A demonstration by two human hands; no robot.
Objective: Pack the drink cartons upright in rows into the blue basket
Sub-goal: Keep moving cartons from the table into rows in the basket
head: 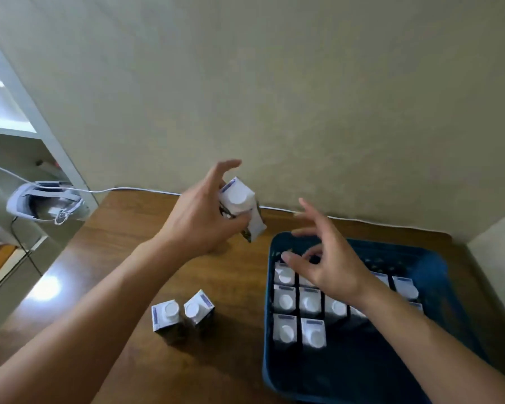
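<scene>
Brown polished wood formed the tabletop (233, 287) in the head camera's single view, set against a beige wall. The left hand (200, 220) was raised above the table, thumb and lower fingers curled around a small white drink carton with a round white cap (241, 204), which tilted in the grasp; the forefinger stuck out straight above it. The right hand (322, 258) hovered over the far left part of a dark blue plastic basket (347, 371), fingers spread and loosely bent, holding nothing. Inside the basket, white-capped cartons (285, 301) stood upright in rows along the far and left parts, some hidden under the right hand and forearm; the near part of the basket floor was bare. Two more matching cartons (182, 314) stood upright on the table, side by side, left of the basket. At the far left, beyond the table edge, lay a white headset-like device (41, 204) with a white cable (146, 189) running along the wall.
</scene>
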